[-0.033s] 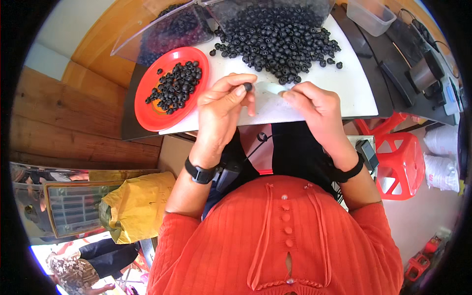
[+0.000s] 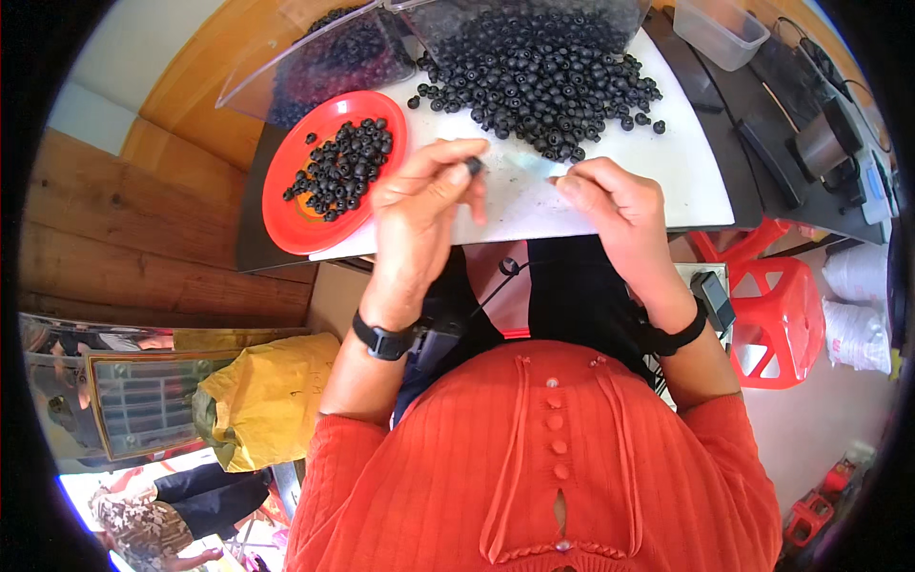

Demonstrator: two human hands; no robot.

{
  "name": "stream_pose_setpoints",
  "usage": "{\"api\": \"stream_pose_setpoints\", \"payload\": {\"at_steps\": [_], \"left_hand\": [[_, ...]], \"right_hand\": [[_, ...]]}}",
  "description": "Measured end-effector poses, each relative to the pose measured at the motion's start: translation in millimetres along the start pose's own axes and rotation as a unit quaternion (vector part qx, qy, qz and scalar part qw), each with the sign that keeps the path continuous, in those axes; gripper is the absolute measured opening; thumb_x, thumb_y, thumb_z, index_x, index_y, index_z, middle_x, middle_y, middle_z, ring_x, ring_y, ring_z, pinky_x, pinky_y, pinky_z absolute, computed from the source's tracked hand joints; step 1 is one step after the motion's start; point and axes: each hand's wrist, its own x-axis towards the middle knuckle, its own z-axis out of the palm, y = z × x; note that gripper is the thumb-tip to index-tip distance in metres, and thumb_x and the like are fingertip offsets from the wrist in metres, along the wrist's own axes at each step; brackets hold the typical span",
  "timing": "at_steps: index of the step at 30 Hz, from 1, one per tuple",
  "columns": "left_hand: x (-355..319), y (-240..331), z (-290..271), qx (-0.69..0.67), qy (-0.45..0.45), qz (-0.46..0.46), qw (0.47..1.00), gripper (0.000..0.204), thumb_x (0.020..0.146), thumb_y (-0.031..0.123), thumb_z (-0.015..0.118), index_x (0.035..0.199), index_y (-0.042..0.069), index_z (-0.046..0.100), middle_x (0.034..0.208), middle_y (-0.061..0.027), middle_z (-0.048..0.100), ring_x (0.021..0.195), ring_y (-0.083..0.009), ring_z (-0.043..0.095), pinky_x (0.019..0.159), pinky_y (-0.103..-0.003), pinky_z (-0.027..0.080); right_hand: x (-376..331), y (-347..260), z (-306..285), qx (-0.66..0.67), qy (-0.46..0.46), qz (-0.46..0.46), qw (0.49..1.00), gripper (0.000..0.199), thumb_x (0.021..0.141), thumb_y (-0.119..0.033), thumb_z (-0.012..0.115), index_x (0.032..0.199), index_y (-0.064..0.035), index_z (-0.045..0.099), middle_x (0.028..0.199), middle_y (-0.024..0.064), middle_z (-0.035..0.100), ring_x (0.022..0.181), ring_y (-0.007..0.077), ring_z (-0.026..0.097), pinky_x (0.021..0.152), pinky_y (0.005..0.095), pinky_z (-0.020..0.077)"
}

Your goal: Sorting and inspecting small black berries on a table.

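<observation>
Red plastic, head view: one plate, set at the left of the table. On it, a loose cluster of round dark pieces, berry-like or bead-like; exact kind not legible. One stray within the plate, apart from the cluster.

White, flat: one sheet, laid over the table. On it, one large heap of similar dark pieces, with strays at the near and right edges.

Clear plastic: one container wall at upper left, with further dark pieces visible through it.

Hands: both occupied. Pinched between thumb and fingers of the left hand: one dark piece, raised above the sheet, between plate and tool. Gripped in the fingers of the right hand: one thin pale tool, blurred, directed toward the piece; contact between the two not discernible.

Progress, by judgement: smaller lot on the plate, far larger lot left in the heap; apparently nearer the start than the end, if filling the plate from the heap. Differences between the lots: too small to tell.
</observation>
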Motion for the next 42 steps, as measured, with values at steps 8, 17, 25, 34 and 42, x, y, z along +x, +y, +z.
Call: {"api": "stream_pose_setpoints", "payload": {"at_steps": [8, 17, 25, 34, 42], "left_hand": [[16.1, 69.1, -75.5, 0.562, 0.157, 0.165, 0.795, 0.021, 0.087, -0.004, 0.067, 0.105, 0.002, 0.074, 0.095, -0.0063, 0.066, 0.086, -0.0165, 0.062, 0.079, -0.028, 0.050], [52.8, -5.0, 2.5, 0.615, -0.032, 0.200, 0.762, 0.021, 0.080, 0.008, 0.075, 0.100, 0.002, 0.073, 0.089, -0.0137, 0.062, 0.088, -0.0323, 0.061, 0.078, -0.041, 0.051], [58.5, -25.8, 4.1, 0.679, -0.065, 0.203, 0.703, 0.019, 0.080, 0.011, 0.075, 0.093, 0.000, 0.069, 0.088, -0.0157, 0.062, 0.089, -0.0364, 0.062, 0.077, -0.044, 0.051], [20.9, -4.8, -13.1, 0.633, 0.003, 0.157, 0.758, 0.034, 0.078, 0.002, 0.076, 0.111, 0.000, 0.069, 0.097, -0.0138, 0.062, 0.092, -0.0271, 0.064, 0.078, -0.034, 0.053], [6.6, 0.0, -17.0, 0.649, 0.035, 0.201, 0.733, 0.036, 0.078, -0.001, 0.074, 0.113, 0.001, 0.067, 0.098, -0.0140, 0.061, 0.095, -0.0287, 0.062, 0.075, -0.036, 0.052]], "right_hand": [[-0.1, -5.3, -14.4, 0.121, 0.021, 0.063, 0.990, 0.020, 0.097, -0.017, 0.069, 0.093, 0.0022, 0.068, 0.068, -0.0049, 0.054, 0.064, 0.0023, 0.043, 0.056, 0.0213, 0.0344], [2.6, -5.0, -17.1, 0.171, 0.035, 0.091, 0.980, 0.019, 0.098, -0.017, 0.069, 0.096, 0.0017, 0.069, 0.073, -0.0057, 0.056, 0.067, 0.0020, 0.044, 0.058, 0.0204, 0.0343], [1.4, -3.7, -18.9, 0.122, 0.018, 0.084, 0.989, 0.021, 0.098, -0.019, 0.068, 0.097, 0.0024, 0.068, 0.070, -0.0043, 0.055, 0.064, 0.0027, 0.044, 0.056, 0.0213, 0.0350], [8.4, 0.8, -18.8, 0.001, 0.021, -0.017, 1.000, 0.017, 0.094, -0.018, 0.071, 0.095, -0.0012, 0.068, 0.071, 0.0044, 0.062, 0.060, 0.0121, 0.055, 0.054, 0.0277, 0.0418], [7.6, -3.9, -17.7, -0.186, 0.002, -0.108, 0.977, 0.013, 0.083, -0.013, 0.075, 0.094, -0.0074, 0.071, 0.074, 0.0046, 0.064, 0.068, 0.0249, 0.060, 0.062, 0.0369, 0.0471]]}}
